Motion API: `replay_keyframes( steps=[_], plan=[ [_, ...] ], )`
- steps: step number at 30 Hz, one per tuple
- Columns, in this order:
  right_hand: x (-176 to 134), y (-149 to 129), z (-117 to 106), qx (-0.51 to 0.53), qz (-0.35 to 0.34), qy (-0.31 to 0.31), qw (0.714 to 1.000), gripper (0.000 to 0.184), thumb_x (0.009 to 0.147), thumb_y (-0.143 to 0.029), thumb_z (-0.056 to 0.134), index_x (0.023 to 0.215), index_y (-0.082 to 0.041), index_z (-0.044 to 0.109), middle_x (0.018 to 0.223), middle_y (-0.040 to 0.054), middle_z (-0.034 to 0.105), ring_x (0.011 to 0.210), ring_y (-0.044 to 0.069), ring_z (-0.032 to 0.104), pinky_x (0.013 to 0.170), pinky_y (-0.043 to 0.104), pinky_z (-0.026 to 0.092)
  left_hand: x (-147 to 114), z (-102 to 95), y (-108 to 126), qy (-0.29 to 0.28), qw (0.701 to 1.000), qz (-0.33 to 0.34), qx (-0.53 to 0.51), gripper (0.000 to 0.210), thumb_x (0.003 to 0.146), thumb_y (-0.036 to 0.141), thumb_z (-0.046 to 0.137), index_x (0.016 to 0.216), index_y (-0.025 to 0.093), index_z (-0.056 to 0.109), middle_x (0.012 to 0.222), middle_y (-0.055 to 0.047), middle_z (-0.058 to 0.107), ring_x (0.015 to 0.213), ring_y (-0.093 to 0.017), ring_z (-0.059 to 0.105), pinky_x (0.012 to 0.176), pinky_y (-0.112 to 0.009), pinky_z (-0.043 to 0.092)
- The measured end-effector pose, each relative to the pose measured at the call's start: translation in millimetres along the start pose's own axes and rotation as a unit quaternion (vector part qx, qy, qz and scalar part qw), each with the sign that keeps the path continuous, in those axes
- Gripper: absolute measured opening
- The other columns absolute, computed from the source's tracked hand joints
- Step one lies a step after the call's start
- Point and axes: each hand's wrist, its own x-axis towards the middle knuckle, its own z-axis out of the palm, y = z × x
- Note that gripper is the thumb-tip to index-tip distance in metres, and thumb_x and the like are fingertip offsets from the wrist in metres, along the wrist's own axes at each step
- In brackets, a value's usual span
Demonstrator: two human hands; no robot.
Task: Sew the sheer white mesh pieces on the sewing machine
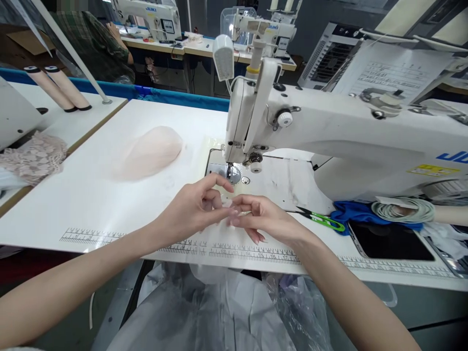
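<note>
In front of the sewing machine's needle, my two hands meet with their fingertips touching. My left hand [199,207] is curled, its thumb reaching the right fingertips and its index finger arched above. My right hand [268,219] has thumb and index finger brought together in a pinch. Whatever lies between the fingers is too small or too hidden to name; a small whitish patch shows there. Just beyond the fingers are the presser foot and needle [229,170] of the white sewing machine [292,117]. A pale pink, cup-shaped fabric piece [155,151] lies on the table to the left.
Green-handled scissors [321,219], a blue cloth [340,212] and a dark phone [391,240] lie at the right. A printed ruler [252,253] runs along the table's front edge. Lace fabric [34,158] and thread cones [62,87] are at the left. Another person [91,48] sits beyond.
</note>
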Motion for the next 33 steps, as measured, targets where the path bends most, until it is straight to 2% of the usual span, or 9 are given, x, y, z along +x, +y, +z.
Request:
replay_keyframes(
  steps=[2,4,10,14,17,20,23,29,33],
  plan=[
    [10,0,-1,0.009,0.006,-0.004,1.0,0.026,0.074,-0.039,0.077,0.08,-0.016,0.066,0.061,-0.0031,0.064,0.042,0.006,0.051,0.042,0.019,0.041,-2,-3.6,0,-0.002,1.0,-0.012,0.01,0.027,0.087,0.037,0.064,0.106,0.023,0.05,0.06,0.009,0.06,0.04,-0.007,0.049,0.043,-0.019,0.04],
    [14,-1,-2,0.001,-0.006,0.013,1.0,0.027,0.076,-0.041,0.076,0.075,-0.016,0.065,0.05,-0.0053,0.057,0.044,0.008,0.053,0.045,0.02,0.044,-3,-7.5,-3,-0.011,0.999,-0.026,0.018,0.028,0.087,0.037,0.064,0.106,0.024,0.049,0.064,0.009,0.062,0.041,-0.007,0.052,0.044,-0.02,0.041],
    [16,-10,-7,-0.034,-0.025,0.026,0.999,0.029,0.078,-0.044,0.074,0.081,-0.016,0.068,0.051,-0.0039,0.06,0.045,0.009,0.055,0.045,0.021,0.044,5,-15.3,-21,-0.053,0.995,-0.054,0.064,0.035,0.083,0.038,0.067,0.11,0.025,0.048,0.072,0.006,0.066,0.058,-0.012,0.059,0.055,-0.024,0.042],
    [24,-10,-10,-0.053,-0.029,0.024,0.998,0.027,0.079,-0.043,0.073,0.081,-0.017,0.068,0.052,-0.0033,0.061,0.047,0.01,0.057,0.046,0.021,0.046,19,-17.1,-29,-0.109,0.991,-0.079,-0.018,0.044,0.078,0.039,0.071,0.112,0.022,0.049,0.079,0.002,0.066,0.075,-0.017,0.062,0.063,-0.027,0.042],
    [30,-9,-14,-0.058,-0.033,0.035,0.997,0.025,0.08,-0.042,0.072,0.082,-0.017,0.067,0.051,-0.0034,0.06,0.047,0.01,0.057,0.045,0.021,0.046,33,-17.8,-31,-0.102,0.983,-0.118,-0.101,0.036,0.083,0.049,0.064,0.101,0.019,0.055,0.075,0.0,0.064,0.072,-0.016,0.061,0.063,-0.028,0.042],
    [34,-8,-19,-0.051,-0.023,0.052,0.997,0.026,0.078,-0.041,0.074,0.082,-0.017,0.067,0.057,-0.0023,0.063,0.047,0.009,0.058,0.043,0.02,0.046,44,-18.6,-33,-0.082,0.974,-0.144,-0.153,0.042,0.089,0.06,0.05,0.092,0.018,0.057,0.077,-0.002,0.066,0.07,-0.016,0.063,0.064,-0.029,0.046],
    [36,-5,-24,-0.04,-0.015,0.065,0.997,0.027,0.075,-0.041,0.076,0.08,-0.017,0.066,0.063,-0.0009,0.065,0.046,0.009,0.057,0.042,0.02,0.045,51,-19.0,-35,-0.092,0.969,-0.158,-0.168,0.049,0.091,0.065,0.041,0.093,0.018,0.057,0.072,-0.002,0.067,0.065,-0.016,0.065,0.06,-0.028,0.047],
    [40,5,-29,-0.027,-0.011,0.092,0.995,0.029,0.075,-0.043,0.076,0.083,-0.017,0.065,0.062,-0.0017,0.065,0.046,0.008,0.058,0.044,0.02,0.047,58,-17.8,-33,-0.091,0.969,-0.156,-0.168,0.05,0.088,0.067,0.046,0.086,0.018,0.055,0.06,0.0,0.064,0.055,-0.016,0.065,0.05,-0.024,0.044],
    [41,9,-26,-0.03,-0.024,0.105,0.994,0.031,0.076,-0.047,0.074,0.084,-0.017,0.065,0.062,-0.0017,0.064,0.046,0.009,0.057,0.043,0.021,0.047,59,-16.5,-32,-0.092,0.963,-0.176,-0.184,0.055,0.09,0.068,0.036,0.087,0.017,0.055,0.06,-0.002,0.066,0.053,-0.017,0.066,0.05,-0.025,0.046]
  ],
)
